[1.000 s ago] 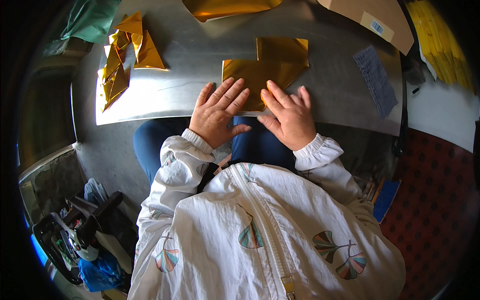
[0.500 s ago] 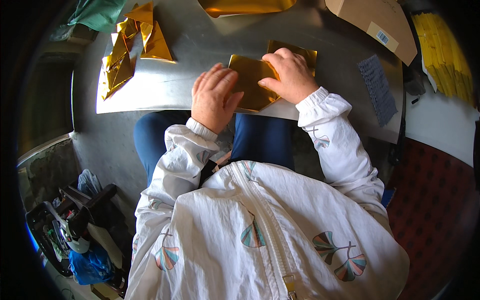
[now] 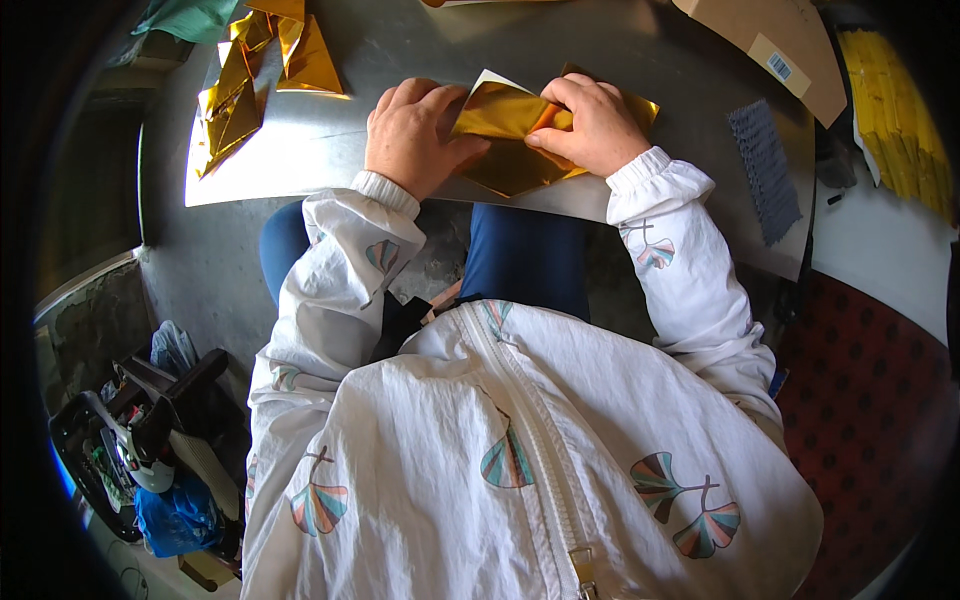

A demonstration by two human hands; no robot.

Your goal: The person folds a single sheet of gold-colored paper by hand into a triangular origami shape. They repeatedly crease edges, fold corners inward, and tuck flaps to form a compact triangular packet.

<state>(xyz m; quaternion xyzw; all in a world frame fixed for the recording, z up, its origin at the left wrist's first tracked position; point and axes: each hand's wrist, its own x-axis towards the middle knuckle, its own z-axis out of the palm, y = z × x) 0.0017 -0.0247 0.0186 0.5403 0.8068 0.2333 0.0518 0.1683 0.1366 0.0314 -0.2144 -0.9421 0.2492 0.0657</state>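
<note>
A sheet of shiny gold foil paper (image 3: 512, 165) lies at the table's near edge, its upper part lifted and bent, with a white underside showing at the top corner. My right hand (image 3: 592, 125) pinches the sheet's right part between thumb and fingers. At its left corner, my left hand (image 3: 412, 140) is closed, thumb and forefinger on either side of the paper. Another gold sheet (image 3: 642, 108) shows partly from behind my right hand. Folded gold foil pieces (image 3: 232, 112) are grouped at the table's left, one with a triangular flap.
The metal tabletop (image 3: 390, 45) carries a cardboard box (image 3: 775, 40) at the far right and a grey-blue textured pad (image 3: 764, 170) below it. Yellow bundles (image 3: 893, 105) lie beyond the right edge. A green bag (image 3: 185, 18) is at the far left.
My left hand has moved up and onto the sheet's left corner. The sheet's upper part is now lifted and bent, baring white. My right thumb and fingers have closed on it.
</note>
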